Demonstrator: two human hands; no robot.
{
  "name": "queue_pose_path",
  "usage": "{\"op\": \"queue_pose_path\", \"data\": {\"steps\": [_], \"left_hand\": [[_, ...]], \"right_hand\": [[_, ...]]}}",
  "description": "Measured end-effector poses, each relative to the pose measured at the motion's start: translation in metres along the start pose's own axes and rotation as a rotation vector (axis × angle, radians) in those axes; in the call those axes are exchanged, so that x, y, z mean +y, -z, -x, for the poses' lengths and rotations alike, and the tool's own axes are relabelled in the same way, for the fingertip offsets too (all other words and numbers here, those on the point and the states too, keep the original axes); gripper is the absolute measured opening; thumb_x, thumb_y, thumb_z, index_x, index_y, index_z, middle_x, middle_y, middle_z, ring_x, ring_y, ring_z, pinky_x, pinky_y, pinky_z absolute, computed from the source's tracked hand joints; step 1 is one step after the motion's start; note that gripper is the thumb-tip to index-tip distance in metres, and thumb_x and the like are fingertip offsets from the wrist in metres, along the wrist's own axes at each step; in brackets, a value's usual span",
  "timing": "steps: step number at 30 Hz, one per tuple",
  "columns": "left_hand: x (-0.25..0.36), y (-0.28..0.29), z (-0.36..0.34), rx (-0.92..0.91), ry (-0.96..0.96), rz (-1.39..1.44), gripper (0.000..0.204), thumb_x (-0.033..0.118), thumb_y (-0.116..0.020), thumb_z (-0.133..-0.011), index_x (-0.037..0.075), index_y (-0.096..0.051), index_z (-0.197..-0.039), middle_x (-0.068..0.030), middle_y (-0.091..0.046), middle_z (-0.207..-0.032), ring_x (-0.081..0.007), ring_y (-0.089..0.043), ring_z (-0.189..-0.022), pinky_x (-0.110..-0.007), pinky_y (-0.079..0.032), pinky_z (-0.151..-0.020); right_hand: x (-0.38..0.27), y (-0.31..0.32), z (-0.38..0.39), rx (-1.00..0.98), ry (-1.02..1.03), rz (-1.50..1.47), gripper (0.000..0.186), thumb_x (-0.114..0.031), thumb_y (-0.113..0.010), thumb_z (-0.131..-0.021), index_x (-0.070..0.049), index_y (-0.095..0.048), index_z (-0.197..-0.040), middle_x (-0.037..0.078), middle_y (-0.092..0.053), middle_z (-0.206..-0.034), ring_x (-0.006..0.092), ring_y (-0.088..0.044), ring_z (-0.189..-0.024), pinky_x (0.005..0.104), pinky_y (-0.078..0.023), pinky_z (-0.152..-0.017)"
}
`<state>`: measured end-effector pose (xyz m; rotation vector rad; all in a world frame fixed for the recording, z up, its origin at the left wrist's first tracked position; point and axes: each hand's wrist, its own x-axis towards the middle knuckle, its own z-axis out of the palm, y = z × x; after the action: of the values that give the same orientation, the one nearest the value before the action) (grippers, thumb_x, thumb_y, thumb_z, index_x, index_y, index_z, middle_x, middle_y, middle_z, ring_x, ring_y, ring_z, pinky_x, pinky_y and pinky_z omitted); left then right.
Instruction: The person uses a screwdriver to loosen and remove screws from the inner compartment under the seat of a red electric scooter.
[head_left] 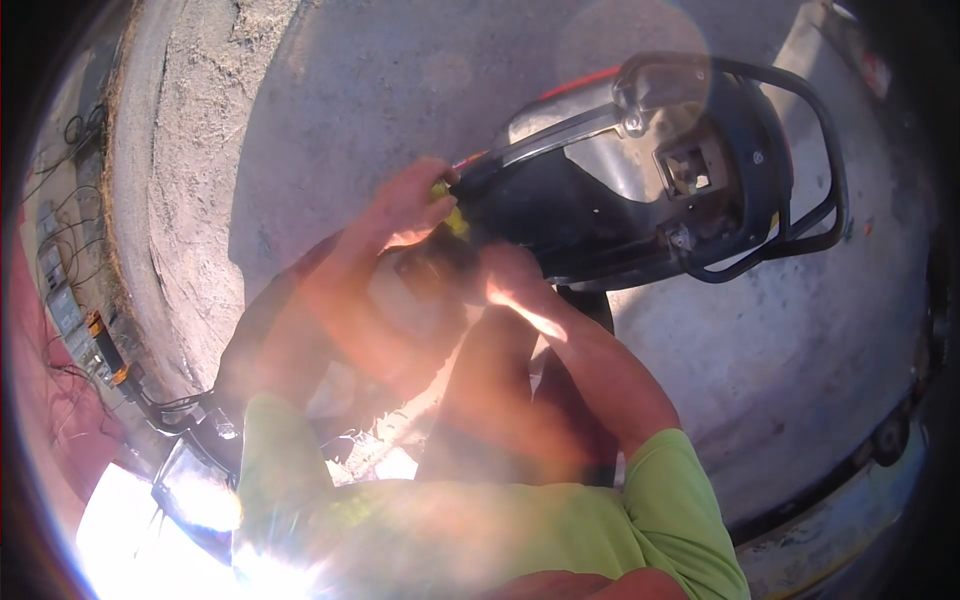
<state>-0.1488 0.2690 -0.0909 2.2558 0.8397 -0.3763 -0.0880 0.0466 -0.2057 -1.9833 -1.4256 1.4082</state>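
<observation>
A dark scooter or motorcycle body (560,205) lies across the view, with its inner frame and a square opening exposed toward the right. At its left end, my left hand (412,205) is closed around a small yellow-green thing (456,220); glare and the fingers hide its kind. My right hand (508,268) is lower and to the right, against the near side of the dark body. Its fingers are out of sight, so what it grips, if anything, cannot be made out.
A black tubular grab rail (835,170) sticks out at the vehicle's right end. Concrete ground (370,90) surrounds it. Along the left, cables and grey boxes (60,290) lie near a dark bar with orange bands (108,345). Strong sun glare covers the lower left.
</observation>
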Motion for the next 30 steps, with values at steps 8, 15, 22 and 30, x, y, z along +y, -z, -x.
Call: {"op": "queue_pose_path", "data": {"steps": [8,15,22,30], "left_hand": [[0.040,0.018,0.001,-0.116,0.191,-0.049,0.041,0.044,-0.074,-0.096,0.009,-0.068,-0.118,-0.0198,-0.072,-0.109,-0.0413,-0.069,-0.107,-0.049,-0.054,-0.092],[0.017,0.003,0.001,-0.100,0.215,-0.048,0.050,0.048,-0.072,-0.098,0.009,-0.064,-0.128,-0.0203,-0.074,-0.109,-0.0444,-0.069,-0.107,-0.051,-0.054,-0.093],[0.003,0.000,0.009,-0.041,0.013,0.033,0.054,0.054,-0.071,-0.097,0.009,-0.065,-0.125,-0.0215,-0.074,-0.114,-0.0448,-0.070,-0.110,-0.051,-0.054,-0.092],[0.035,0.018,-0.002,-0.191,0.357,-0.154,0.055,0.057,-0.069,-0.097,0.009,-0.067,-0.123,-0.0192,-0.075,-0.117,-0.0426,-0.071,-0.113,-0.051,-0.055,-0.094]], "right_hand": [[0.053,-0.068,-0.017,0.034,0.031,-0.438,0.013,-0.015,-0.069,-0.085,-0.009,-0.080,-0.088,0.018,-0.079,-0.097,0.0392,-0.076,-0.095,0.0498,-0.062,-0.081],[0.044,0.001,-0.017,-0.200,0.209,0.035,0.019,-0.019,-0.064,-0.097,-0.004,-0.075,-0.098,0.022,-0.077,-0.101,0.0399,-0.074,-0.094,0.0479,-0.059,-0.083],[0.016,0.047,-0.003,-0.310,0.084,-0.175,0.035,0.009,-0.059,-0.089,0.002,-0.076,-0.118,0.020,-0.081,-0.111,0.0306,-0.078,-0.105,0.0397,-0.061,-0.092],[0.025,0.040,-0.004,-0.279,-0.021,-0.176,0.029,0.005,-0.060,-0.090,0.000,-0.076,-0.114,0.021,-0.080,-0.107,0.0334,-0.078,-0.100,0.0423,-0.060,-0.088]]}}
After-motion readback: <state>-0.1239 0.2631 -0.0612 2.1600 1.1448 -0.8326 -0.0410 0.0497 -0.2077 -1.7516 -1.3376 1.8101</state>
